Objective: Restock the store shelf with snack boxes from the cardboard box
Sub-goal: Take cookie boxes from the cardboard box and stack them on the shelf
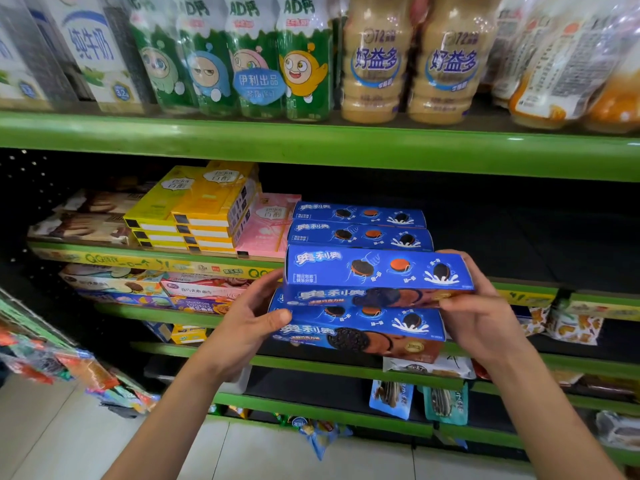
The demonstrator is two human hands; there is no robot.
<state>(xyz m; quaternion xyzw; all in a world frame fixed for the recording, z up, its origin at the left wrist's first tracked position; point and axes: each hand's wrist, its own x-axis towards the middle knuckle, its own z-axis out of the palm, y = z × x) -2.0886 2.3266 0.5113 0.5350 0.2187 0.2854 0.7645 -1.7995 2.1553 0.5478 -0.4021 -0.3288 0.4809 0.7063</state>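
Note:
I hold two blue cookie boxes stacked one on the other in front of the green shelf. The upper box (377, 271) sits on the lower box (356, 327). My left hand (256, 313) grips the stack's left end, thumb on the lower box. My right hand (485, 306) grips the right end, fingers curled over the upper box. Two more blue boxes (360, 225) lie stacked on the shelf (519, 285) just behind the held ones. The cardboard box is out of view.
Yellow boxes (194, 209) and a pink box (266, 223) lie left of the blue ones; dark bare shelf stretches to the right. Drink bottles (304, 57) stand on the shelf above. Lower shelves hold snack packs; a hanging snack rack (52, 358) is at the left.

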